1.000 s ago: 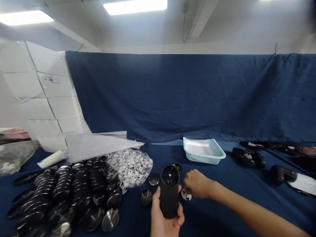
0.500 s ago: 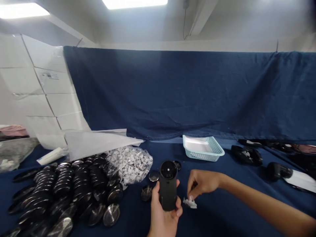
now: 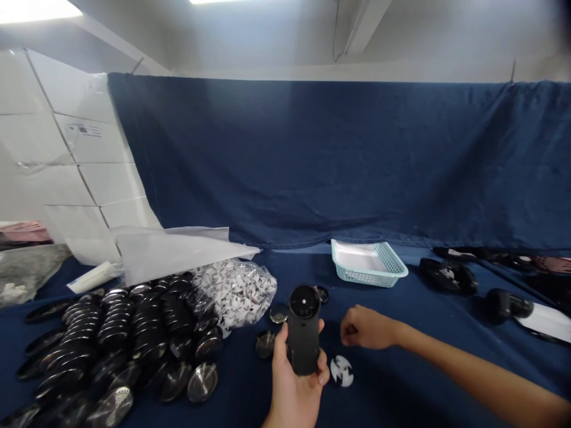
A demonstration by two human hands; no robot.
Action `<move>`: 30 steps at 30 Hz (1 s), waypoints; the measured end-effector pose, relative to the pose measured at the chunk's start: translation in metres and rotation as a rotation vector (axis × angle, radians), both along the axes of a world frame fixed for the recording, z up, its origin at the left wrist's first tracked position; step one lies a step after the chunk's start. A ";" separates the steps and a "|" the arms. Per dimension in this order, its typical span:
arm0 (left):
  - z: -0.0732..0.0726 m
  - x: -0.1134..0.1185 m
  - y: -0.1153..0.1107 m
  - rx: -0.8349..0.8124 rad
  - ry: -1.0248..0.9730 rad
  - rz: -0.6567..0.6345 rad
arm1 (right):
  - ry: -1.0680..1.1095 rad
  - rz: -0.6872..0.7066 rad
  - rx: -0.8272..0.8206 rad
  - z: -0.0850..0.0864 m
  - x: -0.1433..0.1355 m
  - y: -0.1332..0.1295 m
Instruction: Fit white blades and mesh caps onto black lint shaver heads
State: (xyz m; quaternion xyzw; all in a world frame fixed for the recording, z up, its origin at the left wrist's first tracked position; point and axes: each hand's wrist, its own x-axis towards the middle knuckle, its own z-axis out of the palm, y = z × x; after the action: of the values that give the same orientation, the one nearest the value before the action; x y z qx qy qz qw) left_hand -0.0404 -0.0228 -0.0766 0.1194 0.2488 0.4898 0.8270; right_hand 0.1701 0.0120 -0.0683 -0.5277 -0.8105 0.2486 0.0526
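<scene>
My left hand (image 3: 298, 389) is wrapped round a black fabric shaver body (image 3: 304, 345), held upright with its round open head at the top and a small bright spot in the middle of it. My right hand (image 3: 368, 327) is loosely curled above the cloth, to the right of the shaver body, with nothing visible in its fingers. Below it on the cloth lies a flat round white piece with cutouts (image 3: 342, 371), apart from both hands. Close by on the left are black-rimmed round caps (image 3: 265, 343), one of them beside the shaver head (image 3: 279, 313).
Rows of black round caps with perforated metal faces (image 3: 113, 333) cover the left side. Behind them sits a clear bag of small white pieces (image 3: 245, 294) and white sheeting (image 3: 178, 252). A light blue basket (image 3: 370, 278) stands at the back; black shaver parts (image 3: 448, 276) lie right.
My right hand has let go of the white piece, which now lies on the cloth, and has lifted slightly away from it. My left hand still holds the shaver body.
</scene>
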 end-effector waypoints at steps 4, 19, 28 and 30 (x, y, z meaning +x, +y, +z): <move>0.001 0.001 0.000 0.013 0.011 0.004 | -0.082 -0.052 0.214 0.016 -0.009 -0.022; 0.000 0.001 -0.003 0.023 0.012 -0.003 | -0.157 0.044 0.273 0.009 -0.028 -0.051; 0.001 0.002 -0.004 0.033 0.008 -0.014 | -0.140 -0.009 0.213 0.003 -0.028 -0.050; 0.001 0.001 -0.004 0.038 0.010 -0.016 | -0.123 -0.020 0.204 0.005 -0.028 -0.050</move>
State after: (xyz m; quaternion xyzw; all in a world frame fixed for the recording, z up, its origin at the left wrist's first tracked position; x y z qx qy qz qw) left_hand -0.0390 -0.0271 -0.0757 0.1395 0.2426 0.4874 0.8272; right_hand 0.1424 -0.0381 -0.0638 -0.5420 -0.8280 0.1313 0.0590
